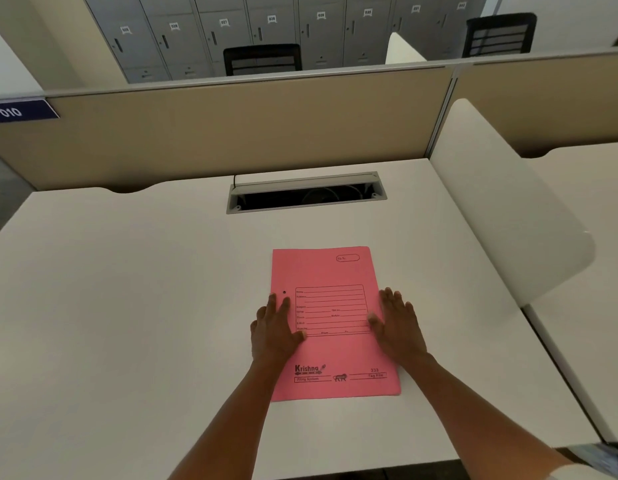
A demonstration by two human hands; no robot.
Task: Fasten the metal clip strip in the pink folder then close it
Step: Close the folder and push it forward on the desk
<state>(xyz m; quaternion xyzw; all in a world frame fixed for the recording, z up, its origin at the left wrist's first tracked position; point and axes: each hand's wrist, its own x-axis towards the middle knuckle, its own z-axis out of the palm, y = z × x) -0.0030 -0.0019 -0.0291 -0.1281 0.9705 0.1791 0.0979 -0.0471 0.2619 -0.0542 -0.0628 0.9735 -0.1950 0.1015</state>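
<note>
1. Folder position: your pink folder (330, 271) lies closed and flat on the white desk (127, 289), printed front cover up, its long sides running away from you, a little right of the desk's middle.
2. Your left hand (274, 332) lies palm down on the folder's left edge, fingers spread and flat, partly on the cover and partly over the desk beside it. It grips nothing.
3. Your right hand (397, 327) lies palm down on the folder's right edge, fingers slightly fanned, thumb reaching inward over the cover. It too grips nothing.
4. Between your hands sits the ruled form box (331, 308) printed on the cover; both thumbs touch or nearly touch its lower corners.
5. A small dark hole (284, 292) shows in the cover just beyond your left fingertips, near the left edge.
6. The metal clip strip cannot be seen with the cover shut, so you cannot tell from this view how it sits inside.
7. Near the folder's bottom edge you can read the "Krishna" logo (309, 369), clear of both hands.
8. Beyond the folder, well apart from it, the desk's cable tray (305, 194) stands open with its lid tilted up.
9. A beige partition (231, 129) backs the desk, with a blue "010" label (18, 110) at its left end.
10. A white side divider (508, 209) stands to your right.
</note>
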